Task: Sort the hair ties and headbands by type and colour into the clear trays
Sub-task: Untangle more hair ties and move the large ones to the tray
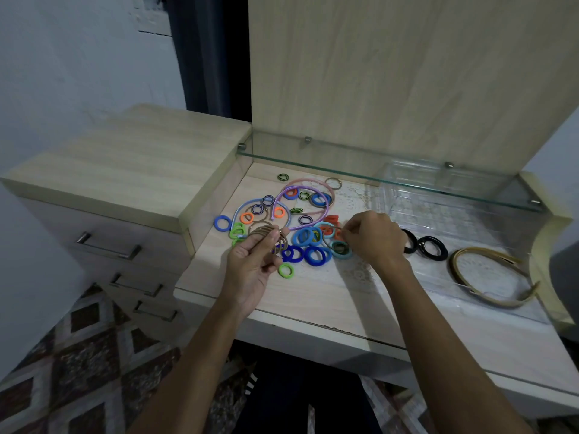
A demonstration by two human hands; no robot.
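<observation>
A heap of coloured hair ties (308, 242) lies on the vanity top, with blue, green, orange and striped rings mixed together. Purple and pink headbands (326, 202) arch over the heap's far side. My left hand (253, 261) grips a bundle of thin brown hair ties (269, 234) just above the heap's left edge. My right hand (374, 239) pinches a thin brown tie (332, 231) at the heap's right side. Two black ties (430, 247) and tan headbands (488, 277) lie in the clear tray (451, 286) at right.
A second clear tray (438, 195) sits further back under the glass shelf (391, 175). A raised drawer unit (125, 170) stands to the left. A lace mat (360, 274) covers part of the top. The front edge (313, 322) runs near my forearms.
</observation>
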